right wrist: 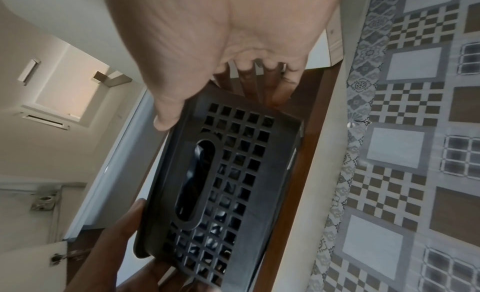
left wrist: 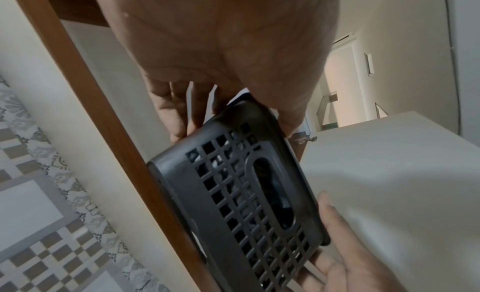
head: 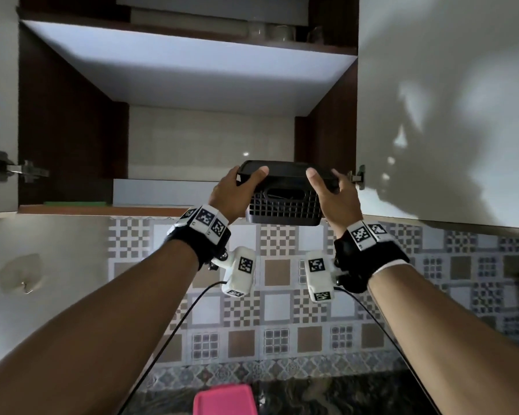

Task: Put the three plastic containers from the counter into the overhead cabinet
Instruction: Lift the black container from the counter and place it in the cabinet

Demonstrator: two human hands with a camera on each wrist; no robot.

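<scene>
At the open mouth of the overhead cabinet (head: 66,85), the left hand (head: 231,193) and right hand (head: 331,194) clamp a dark lattice basket (head: 283,202) between them, level with the lower shelf lip. A pink container (head: 225,399) waits on the counter.

Left wrist view: the basket's base sits against the wooden shelf edge (left wrist: 109,120); it could snag and tip.

Right wrist view: the grip is only thumb and fingertips at the ends, so it could slip.

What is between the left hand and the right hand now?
The black lattice container lies between them: the left hand grips one end, the right hand the other. The head view shows it.
</scene>
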